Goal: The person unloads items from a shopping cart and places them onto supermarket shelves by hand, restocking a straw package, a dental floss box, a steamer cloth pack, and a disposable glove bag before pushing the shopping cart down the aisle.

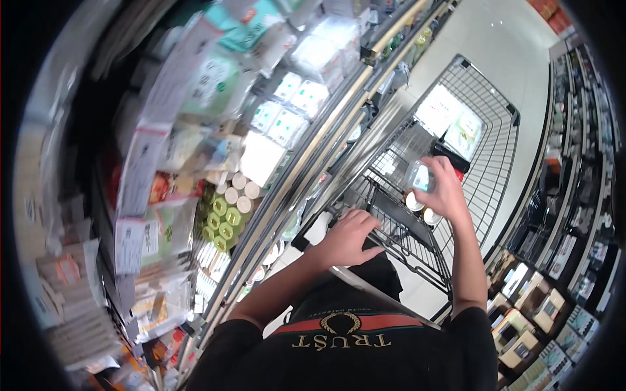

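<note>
A wire shopping cart [492, 189] stands in front of the person. Over its basket, my right hand [443, 188] is closed around a small clear container [420, 177] with a pale label. Just below that hand, two white-lidded jars [414, 201] sit in the cart. Farther forward in the basket lie white and green packages [464, 130], with a black item beside them. My left hand [349, 238] is near the cart's handle end, fingers apart and holding nothing; whether it touches the cart is unclear.
On the left, a refrigerated shelf [280, 221] holds packaged goods, green-lidded cups [222, 221] and white packs [290, 107] behind metal rails. More stocked shelves [564, 254] line the right side. Pale floor [515, 49] shows beyond the cart.
</note>
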A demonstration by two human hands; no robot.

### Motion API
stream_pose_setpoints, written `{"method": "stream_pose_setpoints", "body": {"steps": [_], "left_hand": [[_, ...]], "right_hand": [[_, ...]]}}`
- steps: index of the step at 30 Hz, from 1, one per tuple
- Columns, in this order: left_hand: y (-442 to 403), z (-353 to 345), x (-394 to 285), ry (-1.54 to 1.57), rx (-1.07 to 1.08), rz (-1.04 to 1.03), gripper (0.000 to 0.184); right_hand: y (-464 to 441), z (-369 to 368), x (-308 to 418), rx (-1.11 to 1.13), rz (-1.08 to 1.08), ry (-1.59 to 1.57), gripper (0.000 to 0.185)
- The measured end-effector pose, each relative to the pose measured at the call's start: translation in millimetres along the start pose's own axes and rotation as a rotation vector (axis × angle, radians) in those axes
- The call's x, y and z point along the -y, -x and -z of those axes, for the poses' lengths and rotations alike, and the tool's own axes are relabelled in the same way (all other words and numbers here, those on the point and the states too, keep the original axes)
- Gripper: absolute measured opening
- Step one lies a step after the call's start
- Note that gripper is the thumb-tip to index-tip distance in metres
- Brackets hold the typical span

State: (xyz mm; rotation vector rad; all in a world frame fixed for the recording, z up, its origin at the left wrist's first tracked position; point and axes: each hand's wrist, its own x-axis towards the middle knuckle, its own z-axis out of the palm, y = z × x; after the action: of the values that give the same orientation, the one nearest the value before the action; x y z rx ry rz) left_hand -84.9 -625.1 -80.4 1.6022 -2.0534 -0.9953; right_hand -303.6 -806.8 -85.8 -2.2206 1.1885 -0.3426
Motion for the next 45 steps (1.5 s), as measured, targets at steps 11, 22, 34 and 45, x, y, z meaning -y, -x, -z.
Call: {"method": "stream_pose_setpoints", "body": {"steps": [11, 22, 34, 45], "left_hand": [[85, 59, -25, 1.273, -0.639, 0.078, 0.052], [180, 72, -48, 1.265, -1.131, 0.054, 0.030], [199, 74, -46, 1.303, -1.106, 0.004, 0.032], [202, 73, -51, 1.295, -1.137, 0.037, 0.034]], "right_hand": [[25, 7, 213, 0.215, 0.580, -0.128, 0.068], [65, -58, 288, 0.435, 0.269, -1.003, 0.080], [67, -48, 298, 0.546, 0.303, -1.073, 0.060], [62, -52, 289, 0.618, 0.301, -1.126, 0.062]]}}
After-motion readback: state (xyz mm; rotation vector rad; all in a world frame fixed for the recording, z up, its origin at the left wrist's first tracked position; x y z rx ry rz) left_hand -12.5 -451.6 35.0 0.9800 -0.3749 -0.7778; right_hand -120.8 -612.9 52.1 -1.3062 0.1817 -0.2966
